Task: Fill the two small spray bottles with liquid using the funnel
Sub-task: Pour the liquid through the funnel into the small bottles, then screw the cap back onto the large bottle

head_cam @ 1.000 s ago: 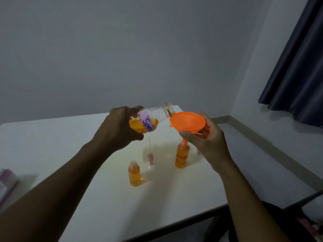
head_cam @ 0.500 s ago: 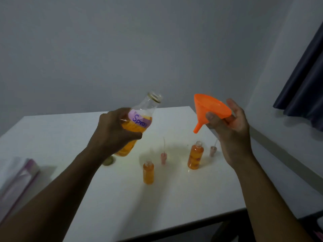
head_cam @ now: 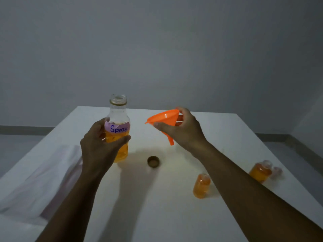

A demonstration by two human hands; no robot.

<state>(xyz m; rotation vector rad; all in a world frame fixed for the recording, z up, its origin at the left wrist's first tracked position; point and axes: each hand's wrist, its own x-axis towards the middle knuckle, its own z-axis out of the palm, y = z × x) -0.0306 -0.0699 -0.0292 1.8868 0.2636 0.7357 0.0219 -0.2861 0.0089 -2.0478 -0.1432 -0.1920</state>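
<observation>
Left hand (head_cam: 97, 149): fingers and thumb are wrapped round the lower half of the large bottle (head_cam: 118, 116), gripping it firmly. The bottle stands upright with its mouth uncapped. It carries a purple label (head_cam: 118, 128) reading "Spray" and holds orange liquid to about the label's height. Its base is at the tabletop (head_cam: 157, 215); whether it actually rests there cannot be told.

Right hand (head_cam: 185, 131): holds the orange funnel (head_cam: 164, 118) in the air, thumb across the cone and fingers behind it. The funnel is tilted, its rim facing up and to the left and its spout pointing down towards the tabletop. It touches no bottle.

The two hands are apart, the funnel level with the large bottle's shoulder and to its right.

A dark round cap (head_cam: 153, 161) lies on the tabletop between the hands, open side up.

The first small spray bottle (head_cam: 201, 187) stands near the right forearm, uncapped and holding orange liquid. The second small spray bottle (head_cam: 259, 172) stands beyond that forearm, towards the right edge, also holding orange liquid; it is blurred. Both are well apart from the funnel.

A pale crumpled sheet (head_cam: 35, 180) lies at the left.
</observation>
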